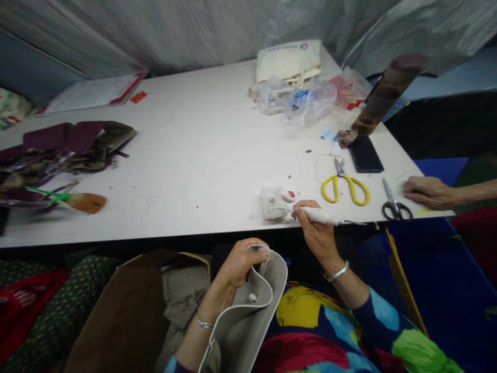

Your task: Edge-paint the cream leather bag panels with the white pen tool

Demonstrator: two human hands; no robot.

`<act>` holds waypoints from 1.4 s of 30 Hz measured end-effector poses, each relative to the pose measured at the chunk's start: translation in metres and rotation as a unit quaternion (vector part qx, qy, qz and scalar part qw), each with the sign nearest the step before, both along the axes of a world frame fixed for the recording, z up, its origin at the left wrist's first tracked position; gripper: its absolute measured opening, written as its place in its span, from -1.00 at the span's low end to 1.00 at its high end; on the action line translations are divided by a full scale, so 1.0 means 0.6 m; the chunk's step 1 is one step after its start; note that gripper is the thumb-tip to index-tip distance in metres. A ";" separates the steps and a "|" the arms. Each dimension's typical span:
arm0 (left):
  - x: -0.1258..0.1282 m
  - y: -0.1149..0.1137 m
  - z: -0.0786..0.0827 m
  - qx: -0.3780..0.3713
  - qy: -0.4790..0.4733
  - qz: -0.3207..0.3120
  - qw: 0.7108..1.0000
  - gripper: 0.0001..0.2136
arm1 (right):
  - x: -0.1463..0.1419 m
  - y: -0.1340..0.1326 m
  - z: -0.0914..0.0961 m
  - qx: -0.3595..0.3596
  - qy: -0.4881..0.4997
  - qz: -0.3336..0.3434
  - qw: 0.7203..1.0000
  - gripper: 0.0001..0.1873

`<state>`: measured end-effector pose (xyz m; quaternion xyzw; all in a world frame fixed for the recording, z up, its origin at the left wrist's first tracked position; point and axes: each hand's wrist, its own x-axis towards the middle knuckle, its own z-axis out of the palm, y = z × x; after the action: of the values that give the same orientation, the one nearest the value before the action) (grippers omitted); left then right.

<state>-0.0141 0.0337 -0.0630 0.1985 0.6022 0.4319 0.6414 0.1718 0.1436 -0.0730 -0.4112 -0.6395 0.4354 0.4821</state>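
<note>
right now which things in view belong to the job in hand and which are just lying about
In use, it seems:
grey piece in the left hand
white-handled tool in the right hand
white block at its tip

Apparently lying about:
yellow-handled scissors
black-handled scissors
phone
bottle

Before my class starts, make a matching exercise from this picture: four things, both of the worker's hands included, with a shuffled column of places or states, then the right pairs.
Things
1. Left hand
2. Right hand
3. Yellow-handled scissors
4. Black phone

Places or states
A. Lying beside the foot of the tall brown bottle
B. Holding a white-handled tool
C. Lying on the table, handle loops spread apart
D. Gripping the edge of a pale grey, curved piece

Right pairs: 1-D, 2-B, 3-C, 4-A
</note>
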 end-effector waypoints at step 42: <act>-0.013 -0.011 -0.010 0.002 -0.087 -0.021 0.996 -0.65 | 0.002 -0.042 0.003 -0.167 0.023 0.247 0.954 -0.69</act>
<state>-0.0219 0.0269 -0.0687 0.1740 0.5386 0.4356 0.6999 0.1730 0.1186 -0.0709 -0.3047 -0.6277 0.6510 0.2988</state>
